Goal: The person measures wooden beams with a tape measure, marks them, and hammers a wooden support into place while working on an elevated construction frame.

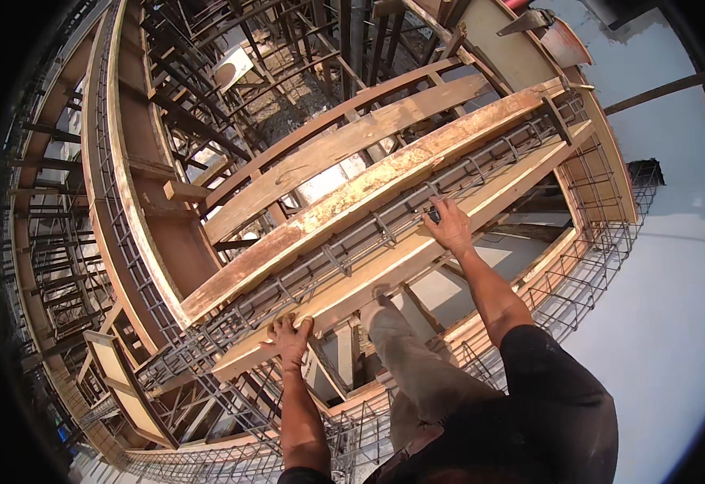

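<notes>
I stand high in timber formwork, leaning over a long beam form. My left hand [290, 339] rests with fingers spread on the edge of a pale wooden board [328, 302] along the near side of the form. My right hand [447, 222] is farther along the same board, its fingers closed around a small dark object [434, 215] that I cannot make out, beside the rebar cage. The steel rebar cage [479, 168] runs inside the form, between that board and a weathered, stained plank [368, 177].
Below my leg [401, 347] are gaps crossed by timbers. More curved forms [138, 242] with rebar lie at the left, with scaffolding posts [352, 40] and ground beyond. A wire cage [570, 282] edges the pale surface [675, 306] at the right. A saw [522, 22] lies at the top right.
</notes>
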